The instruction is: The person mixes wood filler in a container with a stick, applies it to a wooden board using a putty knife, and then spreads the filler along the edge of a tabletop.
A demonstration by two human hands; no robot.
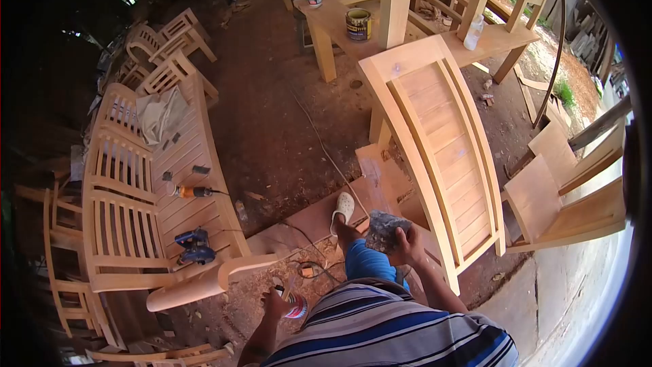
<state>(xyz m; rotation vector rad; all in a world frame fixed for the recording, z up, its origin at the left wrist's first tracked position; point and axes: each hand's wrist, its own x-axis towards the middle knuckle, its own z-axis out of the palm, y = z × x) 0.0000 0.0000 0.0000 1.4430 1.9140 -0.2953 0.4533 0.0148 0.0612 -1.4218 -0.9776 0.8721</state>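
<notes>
My right hand (406, 245) is closed on a dark grey mottled rag (386, 230), held in front of my body over the blue shorts. Just right of it rises a slatted wooden panel (441, 156) with a curved frame, pale and bare-looking, leaning at a slant. Low on the left, my left hand (276, 304) is closed around a small tin (296, 306) with a red, white and blue label. A thin light stick stands up out of the tin. Part of the tin is hidden by my hand and striped shirt.
A long slatted bench (193, 143) at left carries an orange power tool (190, 191), a blue power tool (195, 247) and a cloth (161, 114). A dark can (358, 25) and clear bottle (473, 34) stand on wooden furniture ahead. Cords (316, 129) cross the floor; chairs (543, 197) stand right.
</notes>
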